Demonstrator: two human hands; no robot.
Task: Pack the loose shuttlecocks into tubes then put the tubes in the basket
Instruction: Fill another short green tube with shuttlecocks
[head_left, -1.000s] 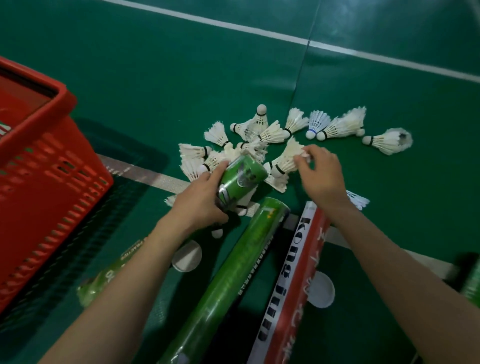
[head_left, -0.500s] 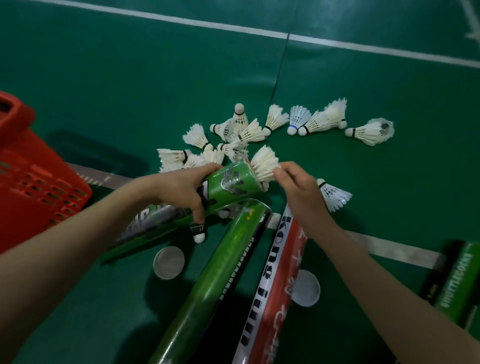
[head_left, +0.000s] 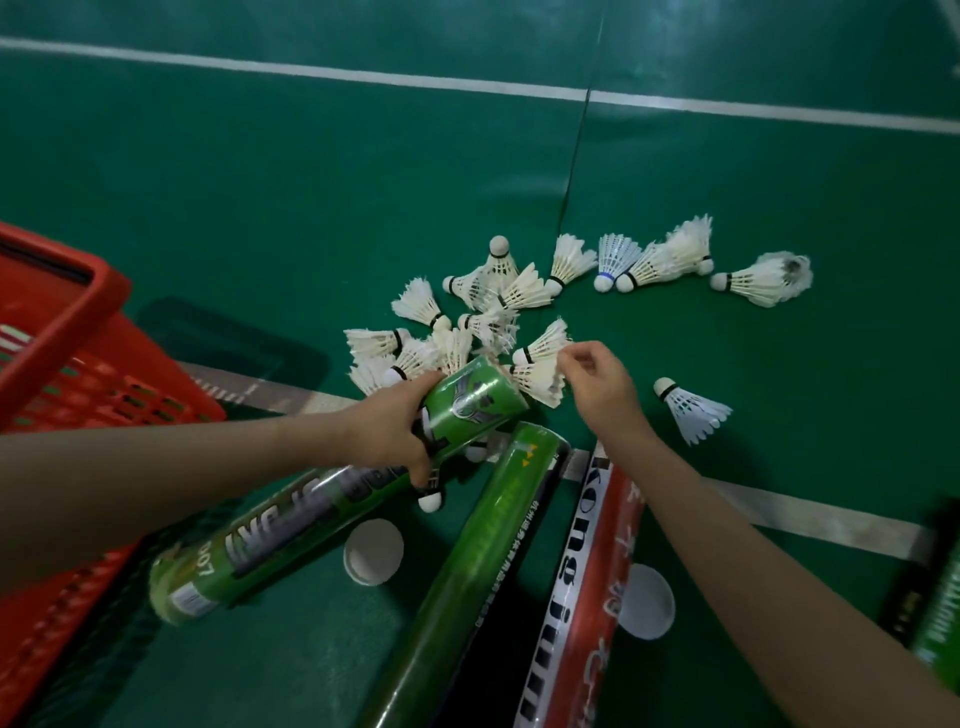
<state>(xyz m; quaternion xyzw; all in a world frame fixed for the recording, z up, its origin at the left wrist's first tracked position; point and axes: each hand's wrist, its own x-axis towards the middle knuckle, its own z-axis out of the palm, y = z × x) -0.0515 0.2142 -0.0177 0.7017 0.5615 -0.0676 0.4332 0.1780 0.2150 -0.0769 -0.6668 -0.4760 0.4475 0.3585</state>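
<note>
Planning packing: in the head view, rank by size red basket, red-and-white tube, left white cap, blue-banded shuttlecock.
1. red basket, partly out of frame
2. red-and-white tube
3. left white cap and blue-banded shuttlecock: look alike; cap is nearer, unranked

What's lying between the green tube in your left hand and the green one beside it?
In the head view, a round white lid lies flat on the floor there, with a shuttlecock just below the left hand.

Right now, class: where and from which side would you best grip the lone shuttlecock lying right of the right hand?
Probably the cork of the lone shuttlecock, from above at its upper-left end: it lies on its side, cork up-left, delicate skirt flaring down-right.
</note>
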